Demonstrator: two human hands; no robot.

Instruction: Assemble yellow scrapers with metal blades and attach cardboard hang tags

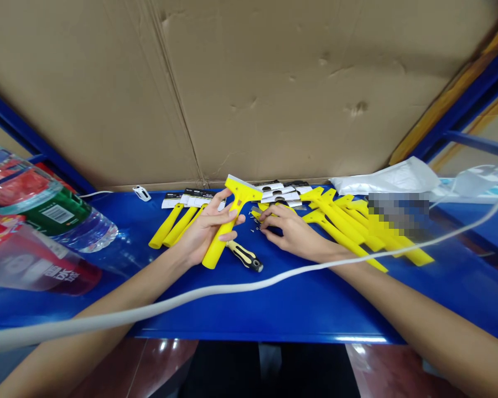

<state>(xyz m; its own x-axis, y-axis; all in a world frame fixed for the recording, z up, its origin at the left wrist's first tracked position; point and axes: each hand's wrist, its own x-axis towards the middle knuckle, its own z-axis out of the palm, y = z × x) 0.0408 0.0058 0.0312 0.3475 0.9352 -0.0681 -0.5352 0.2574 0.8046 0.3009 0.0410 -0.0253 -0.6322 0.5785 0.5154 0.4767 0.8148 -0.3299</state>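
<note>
Along the blue shelf (315, 315), one yellow scraper (231, 221) across the left hand (205, 229), fingers loosely curled round its grip; right hand (292, 229) half closed, fingertips at tiny screws (255, 221), any hold unclear. Work seemingly centred on those screws, calling for fine fingertip picking. Three yellow handles (178, 226) at left, one screwdriver (244, 255) below, roughly six loose scrapers (344, 226) at right, overlapped and partly blurred.

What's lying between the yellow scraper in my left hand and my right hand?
In the head view, tiny metal pieces, probably screws, lie on the blue shelf between the yellow scraper and your right hand.
</note>
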